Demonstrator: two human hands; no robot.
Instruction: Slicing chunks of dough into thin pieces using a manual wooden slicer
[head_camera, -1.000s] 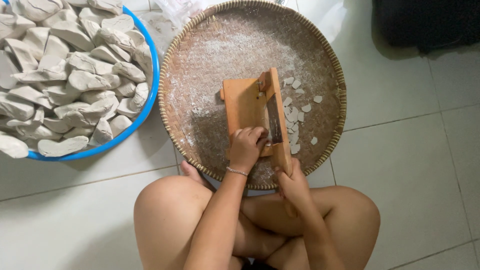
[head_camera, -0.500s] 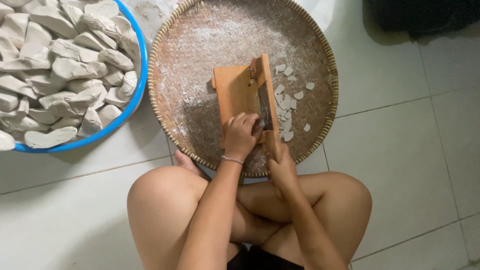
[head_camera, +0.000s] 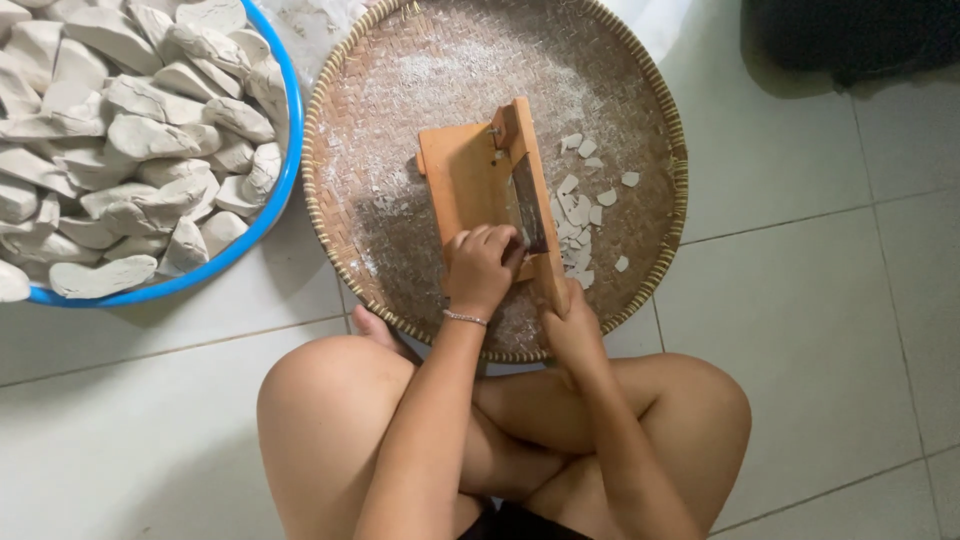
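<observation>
A wooden slicer board with a metal blade along its right rail lies tilted in a round woven tray. My left hand, with a thin bracelet at the wrist, rests on the board with its fingers curled against the blade. A pale piece under them is almost wholly hidden. My right hand grips the near end of the slicer's right rail. Thin white slices lie scattered on the tray just right of the blade.
A blue basin heaped with pale grey-white chunks stands at the left, touching the tray. My crossed bare legs lie under the tray's near rim on a white tiled floor. A dark object sits at the top right.
My left hand has slid a short way along the board beside the blade. My right hand keeps its grip on the rail. The view has drifted a little.
</observation>
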